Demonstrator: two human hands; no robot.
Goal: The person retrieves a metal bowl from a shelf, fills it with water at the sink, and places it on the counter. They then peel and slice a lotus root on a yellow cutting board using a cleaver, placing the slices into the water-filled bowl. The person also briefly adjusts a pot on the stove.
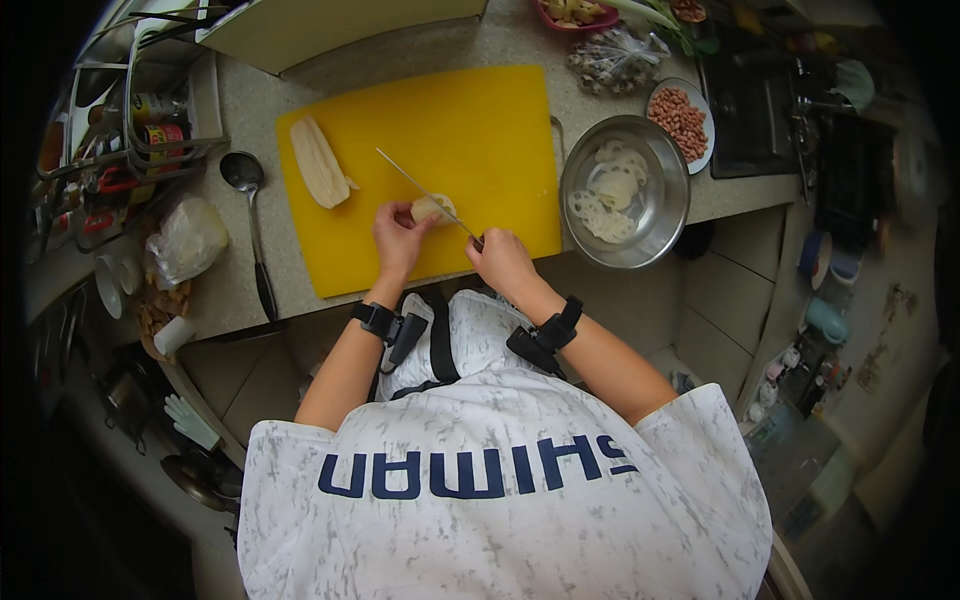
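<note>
My left hand [400, 234] holds a short piece of peeled lotus root [422, 210] on a yellow cutting board [480, 127]. In my right hand [504, 259] is the handle of a kitchen knife [420, 184]. Its blade slants up and left across the lotus root, close to my left fingertips; whether the edge is in the root I cannot tell. A longer peeled lotus root segment [319, 161] lies at the board's left side. Right of the board stands a stainless steel bowl [675, 217] with several thin lotus root slices [616, 184] in it.
A plate of peanuts [679, 124] sits behind the bowl, by a dark sink [750, 142]. Farther back are a bagged heap of small speckled eggs [611, 60] and a pink bowl [574, 26]. On the left lie a ladle [253, 202], a plastic bag [187, 240] and a bottle rack [135, 150].
</note>
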